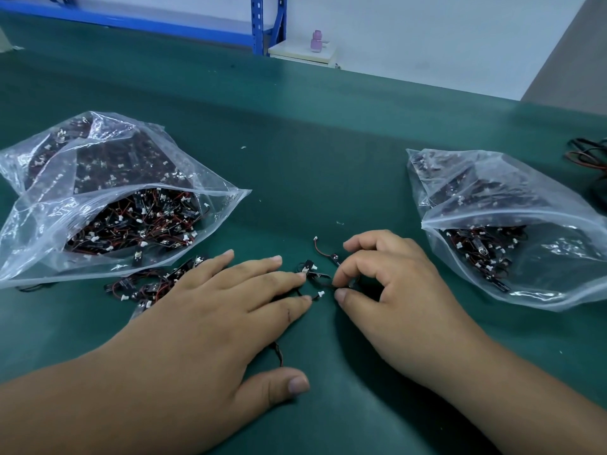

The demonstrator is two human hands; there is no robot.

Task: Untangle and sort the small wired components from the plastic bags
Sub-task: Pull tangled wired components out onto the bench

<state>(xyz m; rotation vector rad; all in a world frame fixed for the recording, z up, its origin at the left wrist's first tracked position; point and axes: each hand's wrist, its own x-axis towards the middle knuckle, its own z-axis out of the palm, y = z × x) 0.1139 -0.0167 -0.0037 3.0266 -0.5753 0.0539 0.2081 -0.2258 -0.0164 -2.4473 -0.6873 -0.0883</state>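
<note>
Two clear plastic bags lie open on the green mat, each full of small black components with red-black wires and white connectors: a large left bag (108, 198) and a right bag (512, 231). A loose pile of components (147, 284) sits in front of the left bag. Between my hands lies a small tangle of wired components (315, 277). My left hand (210, 320) lies flat with straight fingers, its fingertips pressing on the tangle. My right hand (394, 290) pinches a wire of the tangle between thumb and forefinger.
The green mat (312, 142) covers the whole table. A bundle of red and black cables (591, 159) lies at the right edge. Beyond the table stand a blue shelf frame (259, 24) and a white box with a pink bottle (317, 41).
</note>
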